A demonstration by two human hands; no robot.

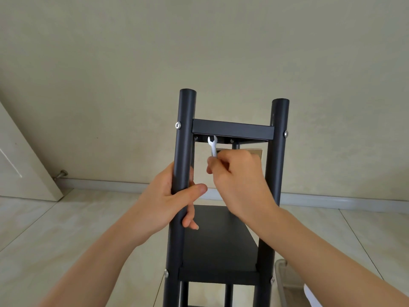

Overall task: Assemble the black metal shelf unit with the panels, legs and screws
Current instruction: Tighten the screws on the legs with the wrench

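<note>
Standing upright on the floor: black shelf unit (223, 235). Left hand (168, 202), grip wrapped round the left leg (183, 151). Right hand (239, 173), grip pinching a small wrench (212, 145) beneath the top panel (232, 130).

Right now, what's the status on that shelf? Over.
Left hand grips front left leg. Right hand holds small wrench up under top panel. Nothing in the way.

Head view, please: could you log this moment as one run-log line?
stage: tightening under upper panel | left hand: grips front-left leg | right hand: holds small wrench, raised to panel underside | shelf unit upright
</note>
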